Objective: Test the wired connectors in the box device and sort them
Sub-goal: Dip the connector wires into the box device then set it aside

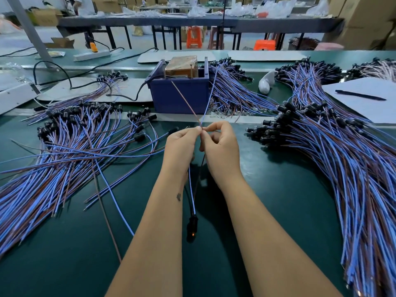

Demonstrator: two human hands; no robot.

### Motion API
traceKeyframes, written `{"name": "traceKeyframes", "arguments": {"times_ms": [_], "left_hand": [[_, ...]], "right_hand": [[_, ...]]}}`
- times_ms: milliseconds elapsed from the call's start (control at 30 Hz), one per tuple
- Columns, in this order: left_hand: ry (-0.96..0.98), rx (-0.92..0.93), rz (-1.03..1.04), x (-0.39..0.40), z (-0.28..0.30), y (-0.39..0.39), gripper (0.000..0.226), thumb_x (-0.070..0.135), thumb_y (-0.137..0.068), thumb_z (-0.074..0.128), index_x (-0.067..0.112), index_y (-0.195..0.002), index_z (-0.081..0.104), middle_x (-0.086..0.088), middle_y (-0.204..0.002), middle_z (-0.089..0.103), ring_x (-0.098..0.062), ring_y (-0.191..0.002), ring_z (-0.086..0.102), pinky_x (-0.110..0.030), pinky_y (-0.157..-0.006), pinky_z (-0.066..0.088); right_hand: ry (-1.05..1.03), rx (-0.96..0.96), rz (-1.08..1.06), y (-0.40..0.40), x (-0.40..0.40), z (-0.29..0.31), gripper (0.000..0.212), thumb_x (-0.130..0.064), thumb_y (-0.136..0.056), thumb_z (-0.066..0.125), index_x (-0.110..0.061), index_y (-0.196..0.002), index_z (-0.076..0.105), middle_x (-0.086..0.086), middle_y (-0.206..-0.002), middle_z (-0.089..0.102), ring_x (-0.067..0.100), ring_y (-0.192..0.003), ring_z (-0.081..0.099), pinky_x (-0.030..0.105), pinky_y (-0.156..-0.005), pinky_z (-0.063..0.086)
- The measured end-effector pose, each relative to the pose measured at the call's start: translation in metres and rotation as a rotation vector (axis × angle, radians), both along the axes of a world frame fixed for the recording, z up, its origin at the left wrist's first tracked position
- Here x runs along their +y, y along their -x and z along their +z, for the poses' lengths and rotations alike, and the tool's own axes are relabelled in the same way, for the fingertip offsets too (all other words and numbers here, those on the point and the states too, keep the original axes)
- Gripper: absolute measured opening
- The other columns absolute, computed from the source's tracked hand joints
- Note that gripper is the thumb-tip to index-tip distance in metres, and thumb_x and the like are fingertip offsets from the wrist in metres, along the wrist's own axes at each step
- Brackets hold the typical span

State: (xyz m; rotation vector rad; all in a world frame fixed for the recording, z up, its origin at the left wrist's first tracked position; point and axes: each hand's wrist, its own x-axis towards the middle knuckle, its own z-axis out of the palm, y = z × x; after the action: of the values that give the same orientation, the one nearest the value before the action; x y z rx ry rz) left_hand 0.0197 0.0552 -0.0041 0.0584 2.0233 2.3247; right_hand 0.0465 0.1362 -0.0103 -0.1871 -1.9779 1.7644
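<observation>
My left hand (181, 146) and my right hand (221, 146) meet above the green mat, both pinching one wired connector's thin wires. A brown wire (185, 101) and a blue wire (209, 99) rise from my fingertips toward the blue box device (179, 95). Below my hands the same wires hang down to a black connector (192, 229), which shows a small orange glow. The box holds a tape-wrapped brown block (182, 65).
A spread pile of blue-brown wired connectors (70, 146) lies at left, a bigger pile (342, 157) at right, another (233, 95) beside the box. White paper with a pen (362, 95) sits far right. A power strip (91, 55) and black cables lie behind.
</observation>
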Motion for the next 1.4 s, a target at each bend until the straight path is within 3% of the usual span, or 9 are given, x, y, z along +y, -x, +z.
{"name": "traceKeyframes", "arguments": {"times_ms": [200,300,500,600,833,967,1167,1300,1400], "left_hand": [[-0.306,-0.103,-0.011,-0.002,0.009,-0.001,0.024,0.014,-0.095,0.058,0.010,-0.072,0.063,0.005,-0.045,0.044,-0.005,-0.033,0.038,-0.013,-0.035,0.031],[-0.468,-0.167,0.028,-0.004,0.011,0.003,0.028,0.014,-0.098,0.055,0.013,-0.071,0.051,0.008,-0.043,0.036,-0.003,-0.033,0.030,-0.014,-0.034,0.031],[-0.673,-0.173,0.150,-0.013,0.009,0.003,0.013,0.012,-0.100,0.054,0.009,-0.087,0.052,0.002,-0.057,0.059,-0.003,-0.045,0.054,-0.013,-0.047,0.045],[-0.588,-0.139,0.214,-0.012,0.007,0.001,0.015,0.008,-0.097,0.058,0.011,-0.083,0.053,0.002,-0.058,0.064,-0.004,-0.048,0.060,-0.014,-0.047,0.049],[0.186,0.243,-0.049,0.011,0.003,-0.021,0.019,0.010,-0.085,0.072,0.014,-0.072,0.060,0.003,-0.061,0.066,-0.004,-0.056,0.059,-0.014,-0.054,0.045],[0.083,0.249,-0.392,0.030,0.009,-0.040,0.017,0.002,-0.085,0.071,0.014,-0.076,0.064,-0.003,-0.071,0.069,-0.011,-0.068,0.062,-0.018,-0.062,0.045],[0.114,0.213,-0.699,0.036,0.008,-0.050,0.032,-0.011,-0.087,0.062,0.013,-0.107,0.070,0.000,-0.091,0.076,-0.008,-0.088,0.068,-0.019,-0.083,0.053],[0.175,0.174,-0.571,0.040,0.006,-0.047,0.047,-0.022,-0.086,0.045,0.016,-0.095,0.071,0.002,-0.083,0.075,-0.008,-0.078,0.068,-0.018,-0.073,0.052],[0.239,0.177,-0.382,0.039,0.003,-0.041,0.041,-0.014,-0.087,0.048,0.019,-0.087,0.072,0.005,-0.080,0.074,-0.007,-0.072,0.067,-0.018,-0.067,0.050]], "right_hand": [[0.369,-0.037,0.234,-0.006,0.007,0.010,0.018,-0.003,-0.097,0.050,-0.017,-0.087,0.056,0.001,-0.062,0.061,0.009,-0.044,0.046,0.018,-0.044,0.033],[0.312,-0.077,0.303,-0.007,0.011,0.010,0.025,0.001,-0.096,0.050,-0.021,-0.099,0.062,0.000,-0.069,0.065,0.010,-0.050,0.047,0.021,-0.053,0.037],[0.103,-0.033,0.516,-0.011,0.015,0.008,0.045,-0.003,-0.085,0.071,-0.033,-0.117,0.065,-0.001,-0.090,0.065,0.021,-0.072,0.049,0.029,-0.076,0.047],[0.245,0.016,0.435,-0.012,0.013,0.008,0.017,-0.023,-0.098,0.056,-0.029,-0.107,0.070,-0.007,-0.080,0.068,0.011,-0.063,0.054,0.020,-0.065,0.046],[0.247,-0.019,-0.166,-0.006,0.041,0.003,0.038,-0.023,-0.106,0.037,-0.018,-0.073,0.053,-0.007,-0.068,0.059,0.003,-0.055,0.052,0.023,-0.060,0.044],[0.301,-0.008,-0.208,-0.008,0.061,0.010,0.037,-0.017,-0.106,0.036,-0.014,-0.072,0.052,0.000,-0.055,0.045,0.003,-0.040,0.041,0.021,-0.045,0.036],[-0.290,-0.165,-0.190,-0.030,0.121,0.032,0.036,-0.024,-0.104,0.039,-0.016,-0.075,0.058,-0.004,-0.057,0.048,0.013,-0.055,0.044,0.029,-0.055,0.034],[-0.815,-0.378,-0.219,-0.048,0.167,0.052,0.036,-0.031,-0.104,0.036,-0.011,-0.090,0.063,0.008,-0.089,0.063,0.028,-0.085,0.056,0.039,-0.078,0.046],[-1.029,-0.494,-0.248,-0.059,0.191,0.065,0.035,-0.035,-0.104,0.036,-0.013,-0.084,0.055,0.007,-0.088,0.059,0.031,-0.084,0.054,0.038,-0.069,0.042]]}}
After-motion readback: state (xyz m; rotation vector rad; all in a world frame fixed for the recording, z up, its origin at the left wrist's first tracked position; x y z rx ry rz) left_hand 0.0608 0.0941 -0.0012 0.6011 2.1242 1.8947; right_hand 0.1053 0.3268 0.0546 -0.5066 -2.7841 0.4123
